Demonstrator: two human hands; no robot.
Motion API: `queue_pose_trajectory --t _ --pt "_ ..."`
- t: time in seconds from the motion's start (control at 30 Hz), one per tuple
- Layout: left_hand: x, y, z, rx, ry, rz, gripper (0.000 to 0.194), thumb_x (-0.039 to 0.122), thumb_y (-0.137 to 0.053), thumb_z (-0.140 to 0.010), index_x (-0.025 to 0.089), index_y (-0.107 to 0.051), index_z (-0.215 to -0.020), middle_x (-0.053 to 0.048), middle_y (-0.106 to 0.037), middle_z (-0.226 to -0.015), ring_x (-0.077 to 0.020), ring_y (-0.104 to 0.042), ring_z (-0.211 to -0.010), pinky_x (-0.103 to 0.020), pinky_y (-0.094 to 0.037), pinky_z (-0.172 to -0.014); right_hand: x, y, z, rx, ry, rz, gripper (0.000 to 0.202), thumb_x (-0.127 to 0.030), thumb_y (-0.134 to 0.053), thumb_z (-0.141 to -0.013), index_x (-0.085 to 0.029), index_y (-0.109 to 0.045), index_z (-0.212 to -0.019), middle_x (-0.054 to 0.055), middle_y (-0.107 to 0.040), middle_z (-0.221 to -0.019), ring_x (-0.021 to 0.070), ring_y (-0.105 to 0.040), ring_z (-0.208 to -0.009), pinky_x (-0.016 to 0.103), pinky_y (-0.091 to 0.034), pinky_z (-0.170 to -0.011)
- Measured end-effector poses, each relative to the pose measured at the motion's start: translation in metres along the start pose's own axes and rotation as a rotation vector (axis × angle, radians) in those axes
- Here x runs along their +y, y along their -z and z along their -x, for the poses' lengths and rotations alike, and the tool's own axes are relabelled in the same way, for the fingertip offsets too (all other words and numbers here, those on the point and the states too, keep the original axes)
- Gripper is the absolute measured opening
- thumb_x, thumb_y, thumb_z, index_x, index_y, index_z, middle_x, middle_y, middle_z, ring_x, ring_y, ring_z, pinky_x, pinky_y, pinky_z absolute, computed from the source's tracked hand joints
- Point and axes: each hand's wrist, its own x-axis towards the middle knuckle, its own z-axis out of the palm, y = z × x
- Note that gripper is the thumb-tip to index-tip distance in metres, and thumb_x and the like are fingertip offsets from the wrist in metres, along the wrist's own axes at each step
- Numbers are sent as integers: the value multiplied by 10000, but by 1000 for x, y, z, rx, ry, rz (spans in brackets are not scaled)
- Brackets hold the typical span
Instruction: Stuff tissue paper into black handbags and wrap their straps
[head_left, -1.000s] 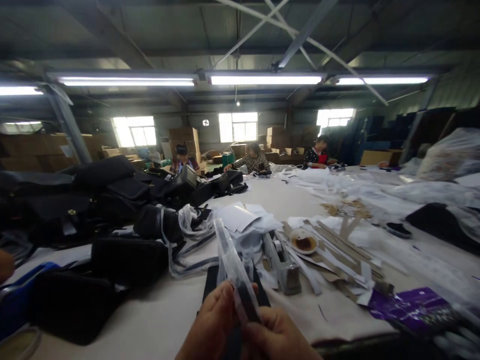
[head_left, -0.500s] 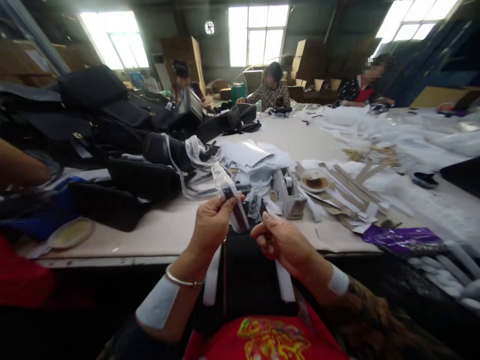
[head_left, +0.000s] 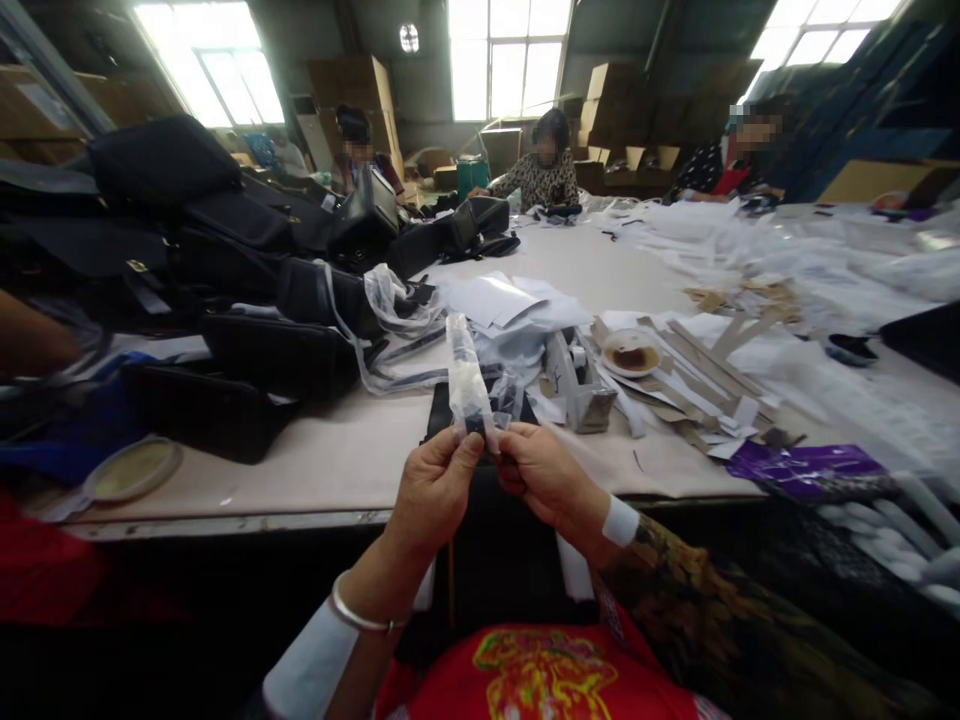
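Cluttered tabletop [head_left: 360, 450] is sitting w/ black bags [head_left: 255, 350] at left. Left hand [head_left: 435, 490] & right hand [head_left: 544, 475] are both pinching a clear plastic sleeve [head_left: 466, 380] (upright, just above table edge), fingers clamped on its lower end.

A long pale table [head_left: 352, 455] runs from the near edge far back toward the windows. On its left side lies a heap of black bags [head_left: 225, 260], the nearest one flat by the edge, and a shallow round dish [head_left: 133, 470] sits just in front of it near the table's rim. Toward the middle rest loose white sheets [head_left: 502, 300], tangled clear plastic wrap [head_left: 397, 300], and a grey tape dispenser [head_left: 577, 380]. Just right of the dispenser stands a small white bowl [head_left: 631, 355] with brown contents, among scattered cardboard strips [head_left: 705, 365]. A purple packet [head_left: 802, 465] lies at the near right edge, and white wrapping [head_left: 787, 260] covers the far right.
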Motion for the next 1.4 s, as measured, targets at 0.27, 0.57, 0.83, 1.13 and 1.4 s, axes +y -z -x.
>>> queue_pose_trajectory --t 0.27,0.57,0.83,1.13,1.4 --pt "0 2 2 -15 81 136 317 417 -624 -948 137 -768 -909 -86 -773 -983 -214 -692 -974 -321 -503 -967 -4 13 0 6 474 808 372 -401 -548 -939 -189 -532 -634 -19 -527 -596 122 -454 -582 268 -327 -576" --pt "2 14 10 46 161 23 317 420 -635 -933 141 -779 -892 -65 -769 -860 -195 -685 -837 -286 -504 -850 -9 20 2 -57 776 1700 209 -131 -467 -963 -150 -650 -865 66 -662 -802 159 -548 -678 312 -263 -602" --pt "5 14 12 23 146 20 241 355 -693 -883 144 -737 -992 -49 -760 -867 -168 -660 -778 -265 -497 -789 -17 15 3 -244 987 1896 227 -181 -463 -988 -141 -636 -847 79 -641 -775 171 -513 -644 336 -247 -601" --pt "-7 19 8 -79 387 145 322 425 -792 -782 119 -696 -806 -52 -713 -723 -147 -623 -690 -248 -462 -708 -14 16 0 -192 1202 1836 204 -127 -480 -937 -156 -608 -781 52 -596 -722 170 -439 -619 341 -240 -597" --pt "-16 20 8 -61 420 203 319 430 -778 -798 113 -753 -775 -72 -710 -751 -171 -624 -749 -286 -478 -777 -11 20 -4 -173 1034 1666 207 -134 -471 -944 -137 -669 -883 78 -639 -790 181 -536 -692 312 -348 -631"
